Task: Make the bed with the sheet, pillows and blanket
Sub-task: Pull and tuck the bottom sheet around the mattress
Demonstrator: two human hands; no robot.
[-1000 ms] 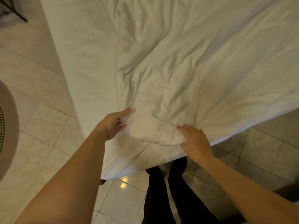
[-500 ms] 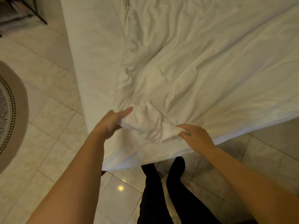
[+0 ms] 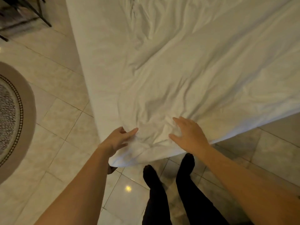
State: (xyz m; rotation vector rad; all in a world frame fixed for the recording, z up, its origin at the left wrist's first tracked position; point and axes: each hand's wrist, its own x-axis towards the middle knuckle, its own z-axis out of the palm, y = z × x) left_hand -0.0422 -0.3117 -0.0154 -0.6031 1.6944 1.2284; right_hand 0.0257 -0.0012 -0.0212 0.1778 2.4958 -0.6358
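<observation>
**Two open hands on one sheet at the bed corner**

One white sheet lies crumpled over the one bed, bunched under and just beyond both sets of fingers. The left hand has its fingers relaxed and spread, touching the fold at the corner without gripping it. The right hand is splayed flat, its fingers straight on the cloth. Two dark-trousered legs stand below the fingers; one round rug lies far left of them.
</observation>
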